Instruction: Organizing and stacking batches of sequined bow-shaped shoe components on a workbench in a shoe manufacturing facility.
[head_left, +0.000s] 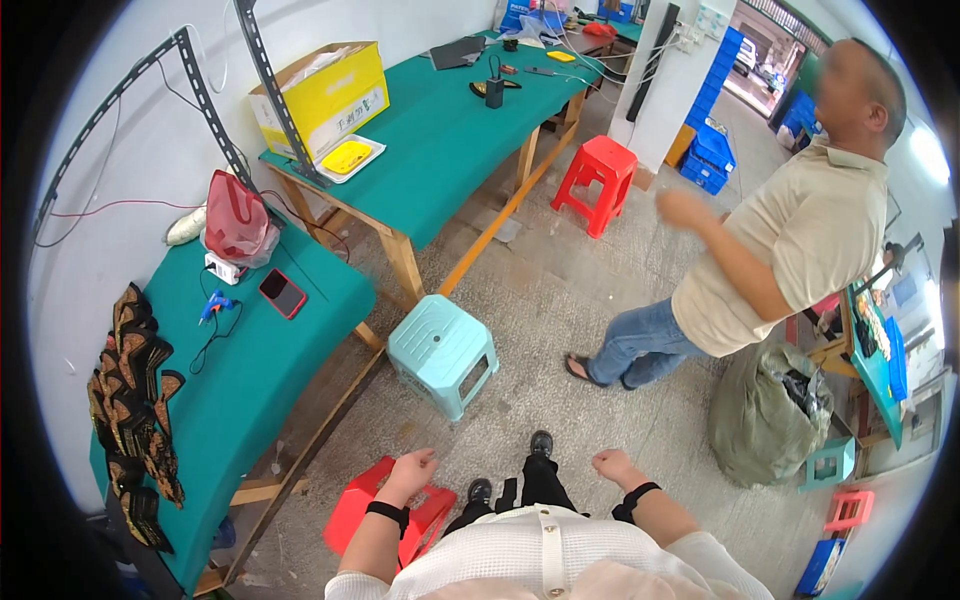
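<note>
"What is borne by the bench [265,375]?"
"Dark pieces [125,395] are heaped along its left edge."
"And the hands?"
"The left hand [411,470] is held near a red stool [350,505], beyond the bench's right edge; the right hand [613,466], over the floor [530,340]. Both are curled in, nothing seen held."

1. Below the grip: grey, speckled floor [540,325].
2. Left of the grip: a green-topped table [235,410], with a white wall [80,275] past it.
3. Ahead-left: another green-topped table [440,140] — wooden-legged.
4. Beyond the grip, slightly right: red stool [600,160], white pillar [665,120], then an open doorway [770,60].
5. Far right — bright light [932,155].
</note>
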